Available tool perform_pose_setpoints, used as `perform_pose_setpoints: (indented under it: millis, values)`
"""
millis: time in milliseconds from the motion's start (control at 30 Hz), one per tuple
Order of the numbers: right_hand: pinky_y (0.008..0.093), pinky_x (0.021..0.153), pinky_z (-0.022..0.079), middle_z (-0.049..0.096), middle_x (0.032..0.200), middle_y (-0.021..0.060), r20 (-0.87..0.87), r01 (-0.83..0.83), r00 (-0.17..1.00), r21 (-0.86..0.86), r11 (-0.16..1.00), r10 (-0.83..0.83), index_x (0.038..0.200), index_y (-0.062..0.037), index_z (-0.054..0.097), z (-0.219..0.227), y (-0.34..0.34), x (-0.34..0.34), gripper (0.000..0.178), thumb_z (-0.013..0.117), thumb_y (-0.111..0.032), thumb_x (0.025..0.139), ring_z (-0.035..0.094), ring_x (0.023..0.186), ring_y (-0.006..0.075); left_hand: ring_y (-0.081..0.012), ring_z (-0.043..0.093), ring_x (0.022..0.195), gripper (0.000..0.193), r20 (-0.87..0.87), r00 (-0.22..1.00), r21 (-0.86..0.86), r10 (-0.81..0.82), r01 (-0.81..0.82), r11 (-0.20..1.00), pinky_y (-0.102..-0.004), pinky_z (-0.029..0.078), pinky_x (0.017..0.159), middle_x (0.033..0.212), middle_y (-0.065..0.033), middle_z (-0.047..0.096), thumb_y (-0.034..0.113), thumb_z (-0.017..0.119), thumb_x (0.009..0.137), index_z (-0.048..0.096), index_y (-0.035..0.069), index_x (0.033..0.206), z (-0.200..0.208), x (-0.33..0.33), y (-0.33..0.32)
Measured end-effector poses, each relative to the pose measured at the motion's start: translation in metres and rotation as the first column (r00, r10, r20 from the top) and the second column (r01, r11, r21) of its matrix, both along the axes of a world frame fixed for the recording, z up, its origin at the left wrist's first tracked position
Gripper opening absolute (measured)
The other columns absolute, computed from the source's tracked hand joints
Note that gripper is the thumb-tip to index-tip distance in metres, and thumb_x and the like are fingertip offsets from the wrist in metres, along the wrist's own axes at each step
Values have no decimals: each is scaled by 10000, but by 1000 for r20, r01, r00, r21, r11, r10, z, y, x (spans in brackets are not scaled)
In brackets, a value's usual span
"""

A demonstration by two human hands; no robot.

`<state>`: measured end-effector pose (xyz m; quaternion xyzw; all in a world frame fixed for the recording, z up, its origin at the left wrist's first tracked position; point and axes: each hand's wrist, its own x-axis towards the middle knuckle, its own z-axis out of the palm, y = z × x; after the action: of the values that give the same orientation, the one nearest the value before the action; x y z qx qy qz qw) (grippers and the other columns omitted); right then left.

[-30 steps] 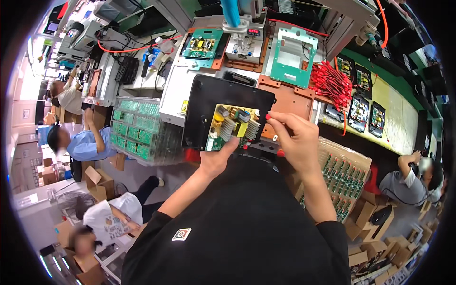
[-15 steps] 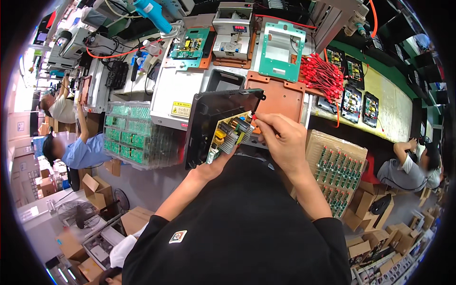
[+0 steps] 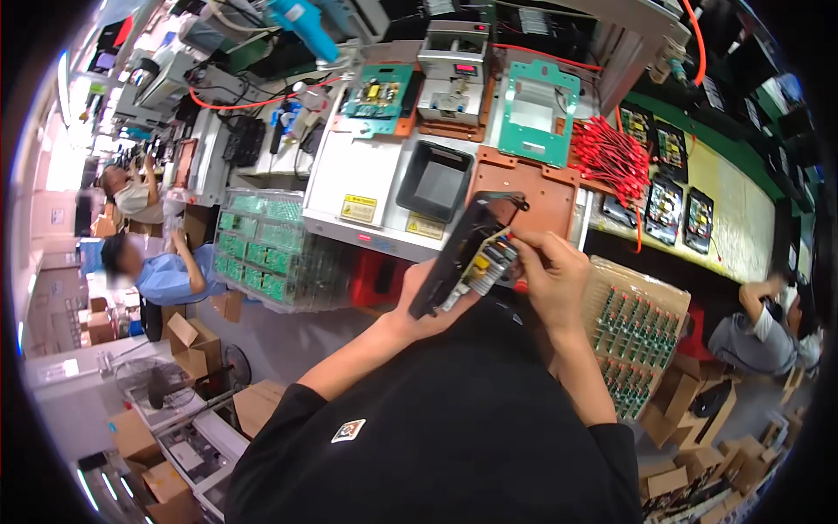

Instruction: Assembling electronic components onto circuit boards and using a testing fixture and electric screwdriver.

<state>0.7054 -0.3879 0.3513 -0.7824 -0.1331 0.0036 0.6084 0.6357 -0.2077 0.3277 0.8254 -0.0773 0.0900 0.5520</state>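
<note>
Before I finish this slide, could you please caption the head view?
Left hand holding a tilted black housing and circuit board, right hand at its edge.

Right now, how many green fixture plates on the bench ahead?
2. One green fixture plate is left of the grey machine, under a circuit board; the other plate, a frame, is right of the machine. Any stacked underneath would be hidden.

One held housing (image 3: 452, 256), one black bin (image 3: 435, 183)
</note>
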Motion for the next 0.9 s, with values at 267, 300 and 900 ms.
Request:
perform_pose_setpoints:
  millis: [267, 300, 900]
  values:
    - [265, 823, 466, 652, 1000, 43, -325, 268, 927, 228, 936, -186, 1169, 14, 618, -76, -91, -9, 289, 569, -172, 954, 595, 925, 100, -114, 597, 1013, 451, -401, 878, -530, -261, 10, 848, -301, 499, 874, 1127, -49, 638, 91, 744, 813, 566, 1, 1216, -9, 26, -36]
    - [275, 884, 435, 602, 1087, 32, -448, 304, 882, 307, 902, -145, 1281, -4, 530, -69, -95, -15, 386, 569, -199, 951, 549, 1008, 102, -124, 589, 1039, 476, -431, 846, -559, -313, 22, 829, -311, 489, 902, 1144, -56, 631, 110, 749, 816, 550, 0, 1235, -9, 30, -41]
    - [406, 802, 586, 584, 1164, 167, -547, 740, 531, 671, 40, -647, 1202, 24, 520, -226, -443, 81, 304, 529, -191, 988, 626, 973, 312, -209, 621, 1068, 465, -649, 525, -504, -551, 246, 828, -320, 526, 863, 1215, -152, 619, 117, 565, 957, 446, -20, 1385, -17, 3, -12]
